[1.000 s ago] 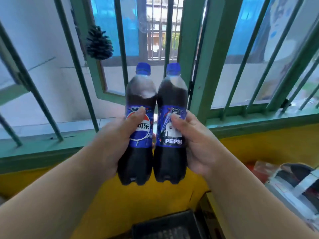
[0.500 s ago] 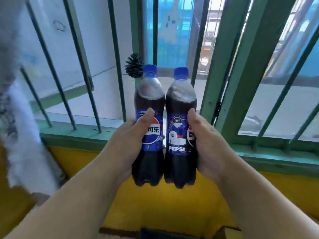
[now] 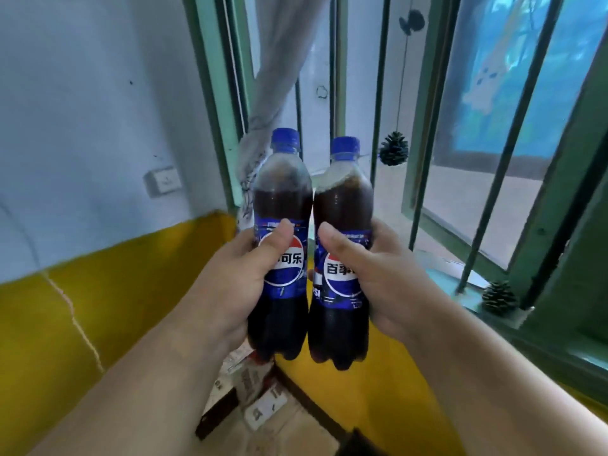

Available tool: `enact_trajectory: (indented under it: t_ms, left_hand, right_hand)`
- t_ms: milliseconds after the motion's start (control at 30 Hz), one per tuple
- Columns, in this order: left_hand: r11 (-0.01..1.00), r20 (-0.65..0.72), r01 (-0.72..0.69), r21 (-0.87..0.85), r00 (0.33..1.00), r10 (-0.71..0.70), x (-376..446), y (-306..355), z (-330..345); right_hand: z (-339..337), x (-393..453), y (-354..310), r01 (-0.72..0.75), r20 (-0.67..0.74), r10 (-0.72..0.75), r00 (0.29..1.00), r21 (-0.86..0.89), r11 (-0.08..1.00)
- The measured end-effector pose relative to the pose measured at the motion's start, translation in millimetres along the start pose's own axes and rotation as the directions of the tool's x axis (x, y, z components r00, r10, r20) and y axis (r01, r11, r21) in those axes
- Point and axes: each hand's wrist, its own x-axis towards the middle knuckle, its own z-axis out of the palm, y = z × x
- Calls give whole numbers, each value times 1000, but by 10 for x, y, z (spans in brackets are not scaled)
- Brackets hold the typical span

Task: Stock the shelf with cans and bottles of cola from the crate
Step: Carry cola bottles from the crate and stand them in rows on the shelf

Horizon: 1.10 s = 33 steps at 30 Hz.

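Observation:
I hold two upright plastic cola bottles with blue caps and blue labels side by side in front of me, nearly touching. My left hand (image 3: 240, 284) grips the left cola bottle (image 3: 282, 205) around its label, thumb across the front. My right hand (image 3: 385, 278) grips the right cola bottle (image 3: 342, 205) the same way. Both bottles are full of dark cola. No shelf and no crate are in view.
A barred green window (image 3: 424, 133) fills the right side, with pinecones (image 3: 393, 149) hanging and one on the sill (image 3: 498, 297). A grey curtain (image 3: 279, 80) hangs in the corner. The white and yellow wall (image 3: 98, 264) lies left. Cardboard and papers (image 3: 256, 390) lie on the floor below.
The view has swung left, from the window to the room's corner and the left wall. Both hands keep hold of the bottles, which stay side by side in front of me.

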Motion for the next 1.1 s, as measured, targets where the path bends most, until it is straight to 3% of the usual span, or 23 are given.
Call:
enact_trajectory:
  t_ms: [200,333,533,767,900,1100]
  left_hand:
    - [993,-178,-112,38,977,117,-693,454,-586]
    - [970,-345,-199,137,909,235,-1465,751,-1243]
    - [908,-668,-127,398,638,382,-2976,1065,-2451]
    - [824,-782,61,563,363,507,-4726,1525,-3647]
    - [837,-816,86,540,298,496,-5337,1731,-4126]
    - [875,-854,14,484,223,469,-5707,1768,-4811]
  right_hand:
    - [921,-260,-176,75,137,-69,988,-38,996]
    - [1871,-650,-135,110,269,-98,958,-29,994]
    - [3616,-1592,82,115,488,-105,866,10,993]
    - [5530,-2785,333,-10,624,-83,777,144,989]
    - [6287,-3219,411,-7,682,-95,725,146,989]
    - [7062,-3403,575,12,761,-113,639,137,991]
